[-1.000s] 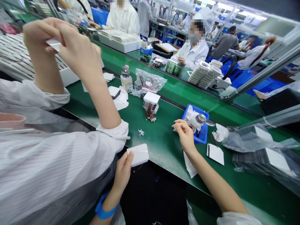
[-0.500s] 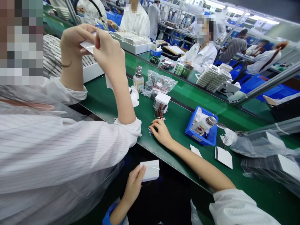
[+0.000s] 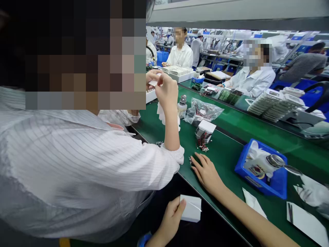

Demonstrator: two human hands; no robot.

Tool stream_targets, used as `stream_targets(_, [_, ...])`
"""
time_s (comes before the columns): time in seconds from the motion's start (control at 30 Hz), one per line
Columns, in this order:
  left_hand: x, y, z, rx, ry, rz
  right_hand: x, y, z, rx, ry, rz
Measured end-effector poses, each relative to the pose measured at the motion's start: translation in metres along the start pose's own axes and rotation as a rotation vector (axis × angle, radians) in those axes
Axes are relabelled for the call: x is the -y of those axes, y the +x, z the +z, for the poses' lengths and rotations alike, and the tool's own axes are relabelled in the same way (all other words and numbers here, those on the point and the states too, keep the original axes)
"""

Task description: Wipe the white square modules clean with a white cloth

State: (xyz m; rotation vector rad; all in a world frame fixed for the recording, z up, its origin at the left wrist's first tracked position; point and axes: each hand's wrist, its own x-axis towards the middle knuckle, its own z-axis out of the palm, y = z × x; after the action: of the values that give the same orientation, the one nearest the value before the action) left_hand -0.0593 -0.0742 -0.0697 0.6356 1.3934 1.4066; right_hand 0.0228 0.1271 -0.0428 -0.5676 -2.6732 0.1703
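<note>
Low in front of the table edge, my left hand (image 3: 171, 218) is closed round a flat white rectangular pack (image 3: 192, 210), thumb on top. A thin, shiny line crosses the pack's face. Over the green table (image 3: 223, 151), my right hand (image 3: 207, 174) has its fingers stretched and apart. Its fingertips are at a small heap of tiny black-and-white parts (image 3: 190, 161); whether they touch it I cannot tell. Just beyond stands a stack of white packs (image 3: 206, 127) with red and black wires (image 3: 202, 142) ending in white connectors.
At left, a co-worker's striped sleeve (image 3: 144, 164) and raised hand (image 3: 168, 91) are close by. A blue bin (image 3: 272, 190) holds a metal-capped bottle (image 3: 259, 168). Behind the stack lie a clear bag (image 3: 205, 111) and another bottle (image 3: 182, 106). A white sheet (image 3: 305, 223) lies at right.
The view has turned left, so the table things appear farther right. My right hand's fingers have spread from a bent, nearly pinched pose. My left hand still holds the white pack.
</note>
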Motion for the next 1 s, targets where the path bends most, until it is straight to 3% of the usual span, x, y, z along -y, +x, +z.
stream_targets(0.13, [-0.003,0.0,0.003,-0.009,0.039,0.02,0.001,-0.003,-0.018,-0.041,0.016,0.037])
stream_targets(0.27, [-0.005,-0.005,0.005,0.013,0.136,0.022,-0.005,-0.022,-0.054,-0.108,0.094,0.058])
stream_targets(0.4, [-0.007,-0.005,0.01,0.058,0.221,0.009,-0.014,-0.073,-0.091,-0.139,0.164,0.16])
stream_targets(0.53, [-0.007,0.0,0.027,0.172,0.288,-0.014,-0.022,-0.13,-0.112,-0.225,0.287,0.353])
stream_targets(0.67, [-0.009,0.002,0.053,0.343,0.315,-0.054,-0.033,-0.165,-0.113,-0.277,0.322,0.504])
stream_targets(0.8, [-0.013,0.001,0.077,0.466,0.404,-0.036,-0.045,-0.169,-0.103,-0.237,0.305,0.575])
stream_targets(1.0, [-0.022,0.008,0.096,0.391,0.595,0.102,-0.055,-0.147,-0.079,-0.091,0.233,0.631])
